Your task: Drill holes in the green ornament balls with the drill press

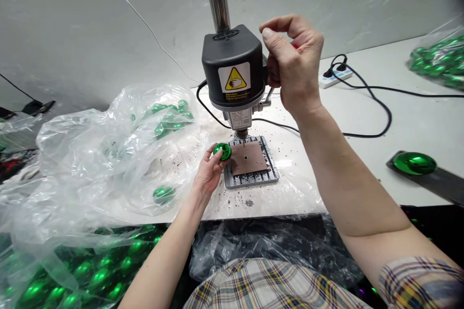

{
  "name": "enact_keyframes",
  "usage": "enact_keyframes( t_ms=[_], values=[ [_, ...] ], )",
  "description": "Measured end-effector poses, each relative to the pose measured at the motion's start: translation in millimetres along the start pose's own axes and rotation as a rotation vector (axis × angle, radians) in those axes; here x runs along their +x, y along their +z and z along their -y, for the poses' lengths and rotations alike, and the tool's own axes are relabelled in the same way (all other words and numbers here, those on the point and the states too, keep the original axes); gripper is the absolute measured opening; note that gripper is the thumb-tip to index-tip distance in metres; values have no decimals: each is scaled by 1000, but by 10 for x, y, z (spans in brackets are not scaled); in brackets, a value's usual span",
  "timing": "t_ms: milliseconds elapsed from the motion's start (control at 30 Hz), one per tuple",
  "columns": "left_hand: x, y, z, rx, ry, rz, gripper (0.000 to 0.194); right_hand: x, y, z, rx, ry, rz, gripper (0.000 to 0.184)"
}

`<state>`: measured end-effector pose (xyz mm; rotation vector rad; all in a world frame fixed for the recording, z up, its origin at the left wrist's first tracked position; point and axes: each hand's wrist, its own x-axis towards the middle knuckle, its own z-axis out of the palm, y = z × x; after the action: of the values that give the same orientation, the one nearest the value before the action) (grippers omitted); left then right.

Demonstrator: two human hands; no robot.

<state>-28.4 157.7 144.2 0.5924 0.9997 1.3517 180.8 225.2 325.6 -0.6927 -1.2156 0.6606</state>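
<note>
My left hand (210, 168) pinches a shiny green ball (222, 152) at the left edge of the drill press base (250, 181). A brown board (253, 164) with a small dark hole lies on that base, under the thin drill bit (244, 144). My right hand (293, 58) is raised beside the black motor housing of the drill press (232, 67). Its fingers are curled round the feed lever, mostly hidden, with a bit of red showing between them.
Clear plastic bags (83, 149) with green balls lie left; more balls (97, 275) fill a bag below the table edge. A green ball rests on a dark strip (445, 183) at right. Behind are a power strip (335, 77), a black cable (384, 106) and another bag (440, 58).
</note>
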Motion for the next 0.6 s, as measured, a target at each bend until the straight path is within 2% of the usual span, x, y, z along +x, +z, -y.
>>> enact_keyframes(
  t_ms=[100,200,400,600],
  values=[
    [54,60,103,76,76,-22,56,23,7,-24,-67,19,9,44],
    [101,106,194,209,141,-19,63,26,8,-28,-58,-12,31,48],
    [137,179,271,414,249,54,60,-2,3,-3,-19,-2,23,28],
    [144,248,295,476,249,112,58,-9,5,3,-14,2,8,14]
  ],
)
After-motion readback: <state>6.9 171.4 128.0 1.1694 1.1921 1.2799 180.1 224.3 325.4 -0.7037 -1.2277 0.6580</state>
